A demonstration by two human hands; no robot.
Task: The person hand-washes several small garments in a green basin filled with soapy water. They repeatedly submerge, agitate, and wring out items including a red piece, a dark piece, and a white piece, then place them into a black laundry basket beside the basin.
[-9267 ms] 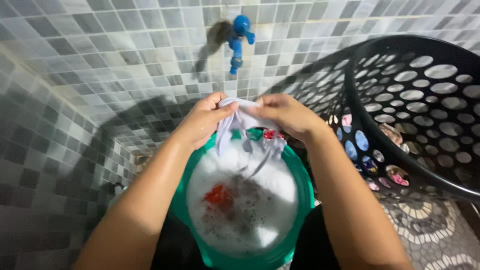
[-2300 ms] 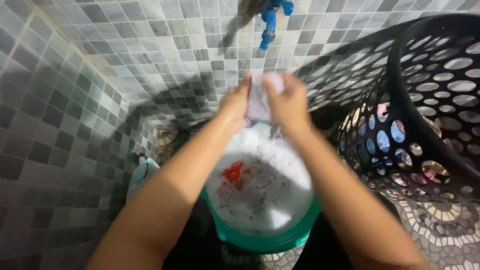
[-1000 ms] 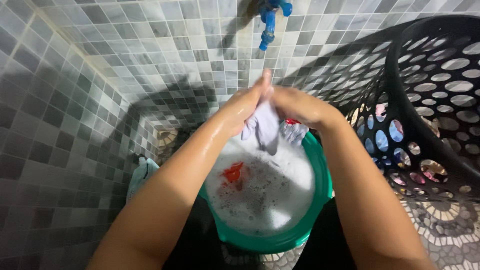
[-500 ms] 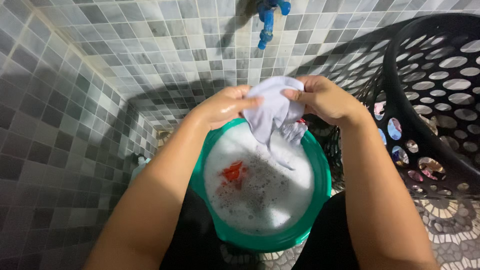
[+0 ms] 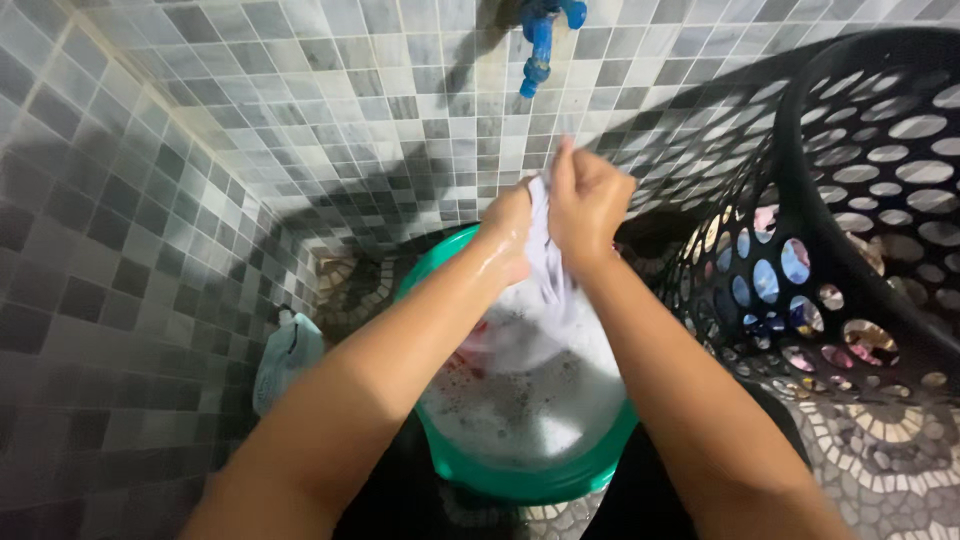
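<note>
**A:** Above the far rim of the green basin [image 5: 520,480], both hands are bunched together on a white cloth [image 5: 548,262]. Left hand [image 5: 507,232] fingers are clenched on its left side, right hand [image 5: 588,200] closed in a fist around the top. Cloth hangs from the grip down into the suds.

**B:** How much of the cloth is visible?

**A:** Only the strip between the hands and the part trailing down. Top is buried in the fists, lower end merges with the foamy water [image 5: 530,400], so the edge can't be made out. Something red [image 5: 470,350] sits in the water just beside the left forearm, mostly covered by it. Can't tell what it is.

**B:** Surroundings?

**A:** Grey mosaic tile wall [image 5: 300,110] far and left. Blue tap [image 5: 540,40] on the far wall, top cut off by the frame. Black perforated laundry basket [image 5: 850,250] on the right, touching or just beside the basin, cropped at the edge; coloured items show through the holes, unidentifiable. Pale bottle-like object [image 5: 285,355] on the floor left of the basin, blurred. Basin's near rim is partly hidden by the forearms.
</note>
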